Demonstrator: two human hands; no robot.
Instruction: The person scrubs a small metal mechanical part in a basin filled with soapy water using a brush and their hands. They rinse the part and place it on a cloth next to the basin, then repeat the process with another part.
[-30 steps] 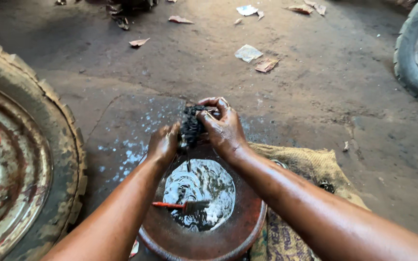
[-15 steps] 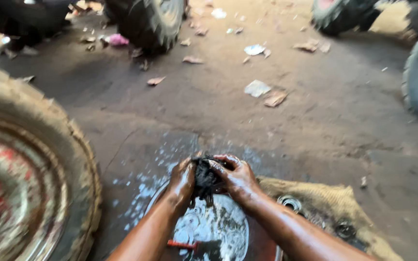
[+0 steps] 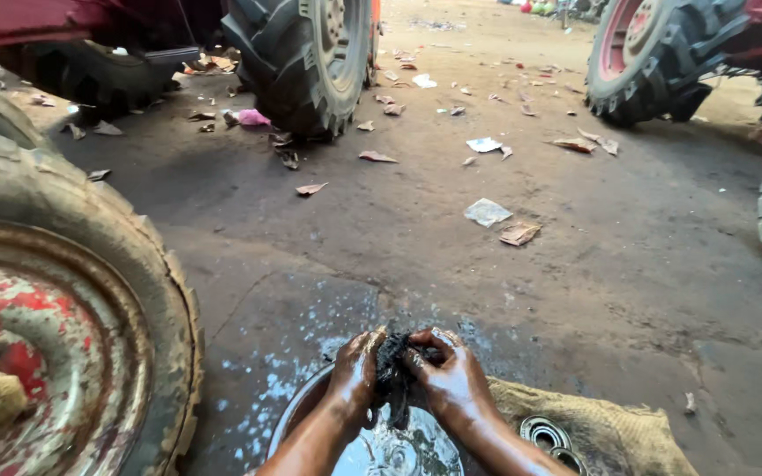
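1. Left hand (image 3: 354, 375) wet and oily, grip clamped on the left side of a black, greasy wad (image 3: 392, 366), fingers curled around it.
2. Right hand (image 3: 451, 379) pressed against the same wad from the right, grip likewise clamped on it, fingertips folded over the top.
3. Wad squeezed between both palms, held directly above a round metal basin (image 3: 297, 414) near the bottom edge of the view; exact make of the wad too dark and soaked to tell.
4. Basin filled with shiny, grey liquid (image 3: 399, 449), standing on the concrete floor (image 3: 575, 291); pale splash marks (image 3: 275, 388) scattered on the floor just left of the basin.
5. Coarse brown sack (image 3: 610, 432) spread on the floor just right of the basin, under the right forearm.
6. Two ring-shaped metal bearings (image 3: 544, 432) lying on the sack, just beside the right wrist.
7. Large worn tyre on a rusty, red-flaked rim (image 3: 55, 317) filling the left side, near the basin.
8. Tractor tyre with deep tread (image 3: 306, 62) upright farther back, well apart from the hands; another with a red rim (image 3: 654, 53) at upper right.
9. Scraps of paper (image 3: 487, 211) and dry leaves (image 3: 310, 188) littered across the floor between the hands and the tractors.
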